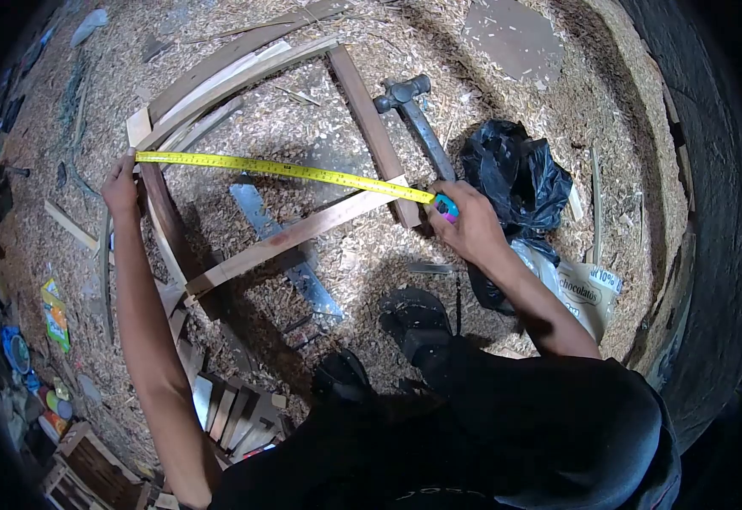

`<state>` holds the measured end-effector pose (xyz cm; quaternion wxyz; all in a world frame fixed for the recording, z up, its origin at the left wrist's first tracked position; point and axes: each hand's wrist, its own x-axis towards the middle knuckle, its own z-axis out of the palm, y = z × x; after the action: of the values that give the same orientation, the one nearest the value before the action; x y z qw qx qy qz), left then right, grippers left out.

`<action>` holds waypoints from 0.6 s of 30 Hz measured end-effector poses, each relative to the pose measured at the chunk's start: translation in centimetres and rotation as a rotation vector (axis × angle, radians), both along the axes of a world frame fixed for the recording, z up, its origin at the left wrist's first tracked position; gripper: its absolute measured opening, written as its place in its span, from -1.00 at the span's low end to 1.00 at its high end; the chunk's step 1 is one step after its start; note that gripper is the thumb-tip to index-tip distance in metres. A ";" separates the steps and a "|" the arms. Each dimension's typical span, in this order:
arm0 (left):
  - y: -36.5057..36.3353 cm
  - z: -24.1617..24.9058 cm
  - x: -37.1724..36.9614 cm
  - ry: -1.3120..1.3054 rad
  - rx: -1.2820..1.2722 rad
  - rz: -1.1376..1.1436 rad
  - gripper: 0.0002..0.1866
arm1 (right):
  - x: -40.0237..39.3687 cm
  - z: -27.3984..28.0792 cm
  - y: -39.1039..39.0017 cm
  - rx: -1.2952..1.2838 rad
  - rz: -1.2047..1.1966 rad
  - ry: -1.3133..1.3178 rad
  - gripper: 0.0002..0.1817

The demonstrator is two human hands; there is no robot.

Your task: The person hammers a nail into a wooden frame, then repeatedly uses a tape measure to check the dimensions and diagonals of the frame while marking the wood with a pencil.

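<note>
A yellow tape measure (303, 172) is pulled out across a four-sided wooden frame (286, 240). My left hand (121, 185) pinches the blade's end at the frame's far left corner. The teal case (446, 206) sits in my right hand (470, 223), just outside the near right corner, its fingers wrapped round it. The blade runs diagonally from corner to corner. Beyond my right hand, a hammer (422, 123) lies on the ground beside the frame's right bar. Under the front bar lies a flat metal strip (256, 212), partly hidden.
Wood shavings cover the ground. A black plastic bag (515, 174) and a chocolatos bag (588, 293) lie at the right. Wood offcuts (239, 416) are piled at lower left, near a wrapper (55, 314). My sandalled feet (418, 323) stand near the front bar.
</note>
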<state>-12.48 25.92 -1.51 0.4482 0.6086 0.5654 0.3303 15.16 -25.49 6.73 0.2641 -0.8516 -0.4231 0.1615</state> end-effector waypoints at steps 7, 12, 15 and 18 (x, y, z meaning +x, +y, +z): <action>-0.2 0.2 0.1 0.009 0.008 0.008 -0.66 | 0.4 0.2 0.4 0.046 0.005 0.000 -0.71; 0.5 -0.6 -0.3 0.035 0.031 0.006 -0.68 | 0.6 0.1 0.3 0.041 0.011 0.006 -0.72; 0.4 -0.5 -0.3 0.034 0.033 -0.007 -0.67 | 0.6 0.0 0.3 0.032 0.008 0.010 -0.71; 0.3 0.0 -0.1 0.057 0.028 0.002 -0.65 | 0.6 -0.2 0.3 0.029 0.012 0.006 -0.70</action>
<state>-12.61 26.20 -1.52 0.4230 0.6233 0.5740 0.3211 15.80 -25.22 6.54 0.2766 -0.8445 -0.4298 0.1595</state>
